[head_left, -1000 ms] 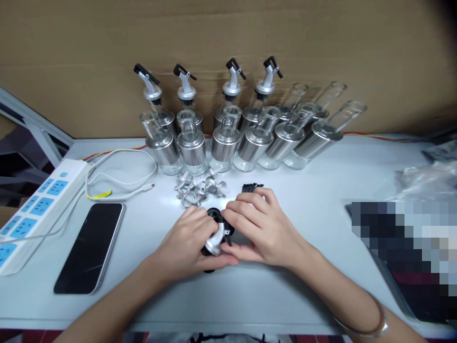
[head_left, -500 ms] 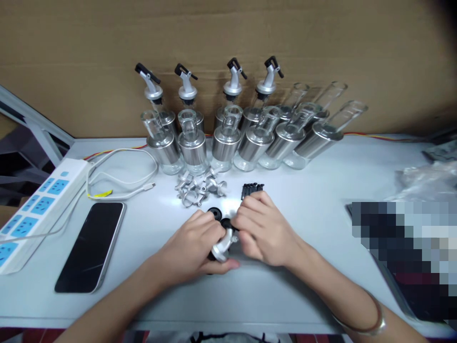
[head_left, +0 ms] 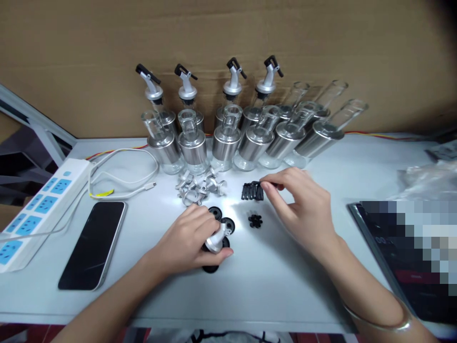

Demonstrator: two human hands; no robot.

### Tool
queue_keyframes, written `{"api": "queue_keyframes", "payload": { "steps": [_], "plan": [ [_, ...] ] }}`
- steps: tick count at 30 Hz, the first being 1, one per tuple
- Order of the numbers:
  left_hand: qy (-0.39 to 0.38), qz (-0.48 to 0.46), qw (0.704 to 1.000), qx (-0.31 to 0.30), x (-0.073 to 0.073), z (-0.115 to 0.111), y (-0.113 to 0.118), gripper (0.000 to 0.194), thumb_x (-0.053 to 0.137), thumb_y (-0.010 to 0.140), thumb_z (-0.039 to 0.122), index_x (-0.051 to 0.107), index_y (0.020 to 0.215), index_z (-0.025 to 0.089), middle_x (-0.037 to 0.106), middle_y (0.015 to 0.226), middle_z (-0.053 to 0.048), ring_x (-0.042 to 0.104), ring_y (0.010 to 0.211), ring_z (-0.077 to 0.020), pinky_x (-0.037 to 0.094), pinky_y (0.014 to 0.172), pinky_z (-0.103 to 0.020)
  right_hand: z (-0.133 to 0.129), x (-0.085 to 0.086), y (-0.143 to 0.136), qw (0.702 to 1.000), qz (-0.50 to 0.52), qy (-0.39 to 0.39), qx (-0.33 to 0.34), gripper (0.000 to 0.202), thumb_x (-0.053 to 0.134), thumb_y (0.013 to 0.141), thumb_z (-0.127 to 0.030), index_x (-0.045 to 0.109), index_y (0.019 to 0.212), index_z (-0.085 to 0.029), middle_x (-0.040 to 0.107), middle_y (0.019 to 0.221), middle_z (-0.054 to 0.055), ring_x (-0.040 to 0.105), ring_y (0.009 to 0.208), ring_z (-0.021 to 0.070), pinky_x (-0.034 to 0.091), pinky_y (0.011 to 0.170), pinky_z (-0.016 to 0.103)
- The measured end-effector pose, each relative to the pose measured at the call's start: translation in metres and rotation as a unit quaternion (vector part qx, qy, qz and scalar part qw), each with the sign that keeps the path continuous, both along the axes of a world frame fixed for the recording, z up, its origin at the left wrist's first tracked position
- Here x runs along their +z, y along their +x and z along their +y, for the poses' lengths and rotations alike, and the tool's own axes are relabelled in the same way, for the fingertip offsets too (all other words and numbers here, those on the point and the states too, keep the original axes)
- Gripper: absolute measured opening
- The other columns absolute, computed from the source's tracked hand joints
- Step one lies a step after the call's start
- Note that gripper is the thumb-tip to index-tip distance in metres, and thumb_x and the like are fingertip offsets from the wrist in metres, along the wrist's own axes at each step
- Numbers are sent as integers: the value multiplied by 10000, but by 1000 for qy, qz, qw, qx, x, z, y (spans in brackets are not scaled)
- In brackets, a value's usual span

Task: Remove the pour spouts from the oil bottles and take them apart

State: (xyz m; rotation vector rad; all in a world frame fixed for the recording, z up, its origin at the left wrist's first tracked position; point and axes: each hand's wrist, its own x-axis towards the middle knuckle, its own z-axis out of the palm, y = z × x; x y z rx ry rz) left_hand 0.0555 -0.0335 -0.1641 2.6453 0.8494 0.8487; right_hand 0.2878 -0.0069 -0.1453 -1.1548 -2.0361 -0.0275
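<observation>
On the pale tabletop (head_left: 285,295) before a cardboard wall (head_left: 107,52), a silver spout (head_left: 215,241) is gripped by the left hand's (head_left: 193,236) curled fingers, while black levers (head_left: 250,191) are pinched at by the right hand's (head_left: 303,209) fingertips.

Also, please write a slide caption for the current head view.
Left hand holding a silver spout, right hand at black levers, bottles behind.
</observation>
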Motion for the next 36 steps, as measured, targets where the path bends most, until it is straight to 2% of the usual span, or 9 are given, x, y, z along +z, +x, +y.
{"api": "queue_keyframes", "payload": {
  "steps": [7,11,15,20,25,30,33,36],
  "plan": [
    [15,-8,1000,5,2,0,-1,302,457,956,374,390,726,190,445,631,13,364,622,-144,316,599,-271,6,-2,13,997,37,-45,-41,127,570,881,-136,668,900,-214,693,839,44,645,762,188,503,691,318],
    [18,-14,1000,3,1,-1,-1,293,473,951,362,396,729,187,434,629,15,354,622,-142,314,595,-270,9,-6,19,991,45,-93,-80,108,605,842,-164,687,885,-220,719,809,15,665,724,183,522,679,303],
    [16,-18,1000,2,1,0,-1,292,480,947,367,400,732,186,430,632,15,350,622,-142,312,595,-271,13,-10,24,987,33,-148,-47,99,594,816,-151,668,782,-208,711,766,13,658,704,179,523,679,295],
    [17,-14,1000,2,1,1,-1,280,497,941,354,408,736,185,439,637,13,355,625,-142,313,599,-270,16,-15,23,982,24,-189,-16,107,576,807,-139,644,754,-203,706,805,33,662,735,189,521,689,306],
    [25,-10,1000,9,1,1,-2,288,491,941,359,410,725,186,446,629,11,364,621,-143,314,589,-269,17,-18,22,974,-7,-227,-5,111,584,807,-130,678,797,-187,734,836,45,682,753,203,520,704,313],
    [19,3,1000,15,3,1,-2,289,481,943,369,427,725,186,471,634,7,399,619,-143,344,589,-265,17,-22,25,972,-63,-227,-10,131,585,821,-156,701,871,-189,742,865,53,679,744,224,511,676,333],
    [-5,5,1000,29,2,1,-2,235,490,939,380,463,825,176,520,697,-4,448,649,-144,390,615,-261,18,-23,28,970,-84,-226,-18,124,594,826,-162,700,886,-182,740,878,60,677,755,236,508,682,349],
    [-29,-25,999,38,0,1,-3,208,485,947,372,436,967,171,552,791,-21,495,696,-146,425,643,-260,16,-20,26,972,-77,-219,-25,104,597,838,-167,693,878,-180,737,858,57,671,735,235,499,671,350]
  ]
}}
